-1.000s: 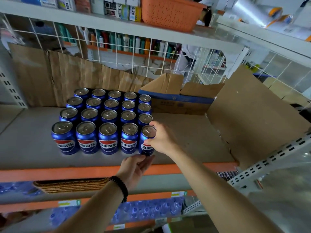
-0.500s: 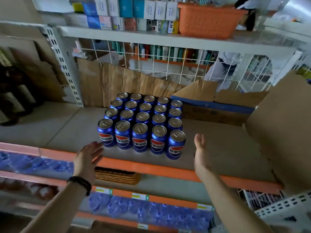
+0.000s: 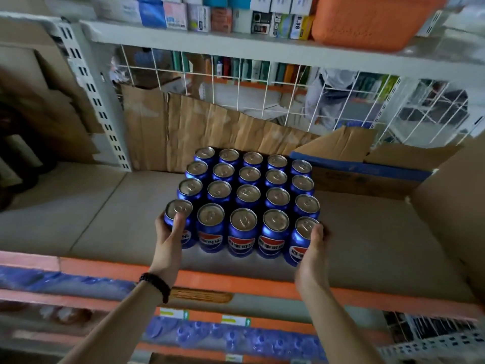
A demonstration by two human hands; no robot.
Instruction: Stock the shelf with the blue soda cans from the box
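Observation:
Several blue soda cans stand in a tight block of rows on the grey shelf, silver tops up. My left hand grips the front-left can, thumb on its front and fingers round its left side. My right hand grips the front-right can from its right side. The open cardboard box with a blue stripe sits behind and to the right of the block; its inside is hidden.
A creased cardboard sheet leans against the wire grid behind the cans. A large cardboard flap stands at the right. The shelf's orange front edge runs below my wrists. An upright post stands at the left.
Both hands were open and apart in front of the shelf half a second ago. They have moved in onto the two front corner cans. The view has tilted down and closer.

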